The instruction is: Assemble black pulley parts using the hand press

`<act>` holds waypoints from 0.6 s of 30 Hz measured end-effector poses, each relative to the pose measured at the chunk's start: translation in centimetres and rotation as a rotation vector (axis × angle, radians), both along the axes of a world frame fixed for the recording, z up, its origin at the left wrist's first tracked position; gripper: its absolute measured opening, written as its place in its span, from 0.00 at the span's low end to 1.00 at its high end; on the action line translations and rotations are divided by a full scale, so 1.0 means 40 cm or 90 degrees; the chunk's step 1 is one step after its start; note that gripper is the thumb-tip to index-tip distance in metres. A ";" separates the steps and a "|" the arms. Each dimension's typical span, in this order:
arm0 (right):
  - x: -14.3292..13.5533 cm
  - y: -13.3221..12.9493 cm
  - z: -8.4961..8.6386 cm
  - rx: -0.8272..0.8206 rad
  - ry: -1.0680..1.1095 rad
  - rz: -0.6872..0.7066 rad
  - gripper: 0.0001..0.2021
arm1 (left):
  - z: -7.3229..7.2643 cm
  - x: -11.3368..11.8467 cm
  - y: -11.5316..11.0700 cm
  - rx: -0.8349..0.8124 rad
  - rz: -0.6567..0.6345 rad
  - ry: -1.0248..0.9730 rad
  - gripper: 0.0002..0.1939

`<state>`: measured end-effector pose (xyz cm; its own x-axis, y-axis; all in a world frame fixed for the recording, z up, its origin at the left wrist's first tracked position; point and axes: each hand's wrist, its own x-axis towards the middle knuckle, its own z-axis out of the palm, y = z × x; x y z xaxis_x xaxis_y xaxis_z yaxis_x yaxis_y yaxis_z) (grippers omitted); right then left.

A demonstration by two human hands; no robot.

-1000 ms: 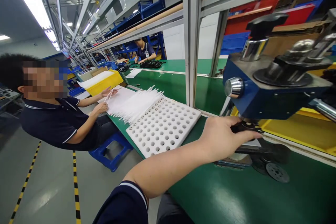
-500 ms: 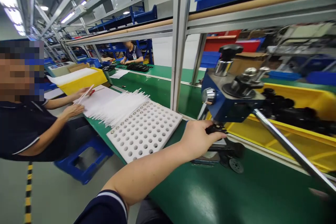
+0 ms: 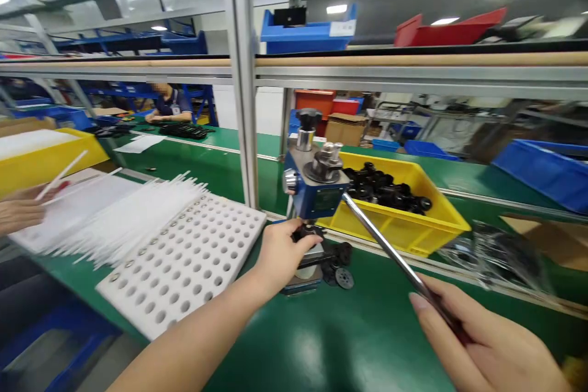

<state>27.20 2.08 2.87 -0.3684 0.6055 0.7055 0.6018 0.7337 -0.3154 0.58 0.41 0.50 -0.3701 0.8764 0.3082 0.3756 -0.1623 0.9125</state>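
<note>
A blue hand press (image 3: 316, 180) with a black knob on top stands on the green bench. My left hand (image 3: 285, 251) pinches a black part (image 3: 305, 233) beneath the press head; the fingers partly cover it, so its kind is unclear. More black pieces, one a grey-faced disc (image 3: 344, 278), sit beside the press base. My right hand (image 3: 478, 331) is wrapped round the lower end of the press's long metal lever (image 3: 386, 245), which slants down to the right.
A white board with rows of holes (image 3: 184, 269) lies left of the press, with white sticks (image 3: 133, 214) behind it. Behind the press is a yellow bin (image 3: 390, 223) of black parts. A co-worker's hands (image 3: 22, 208) hold a white stick at far left. Clear plastic bags (image 3: 496, 251) lie at right.
My view has swung to the right, bringing my right hand on the lever into sight. The left hand still holds the black part under the press head.
</note>
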 end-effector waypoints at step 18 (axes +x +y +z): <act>-0.027 -0.036 -0.036 -0.093 0.008 0.034 0.04 | -0.019 0.009 -0.011 -0.133 0.155 0.064 0.19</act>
<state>26.13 0.65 1.44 -0.3942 0.6815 0.6165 0.5584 0.7104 -0.4283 0.96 -0.03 -0.28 -0.5537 0.8137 0.1768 0.4702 0.1304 0.8729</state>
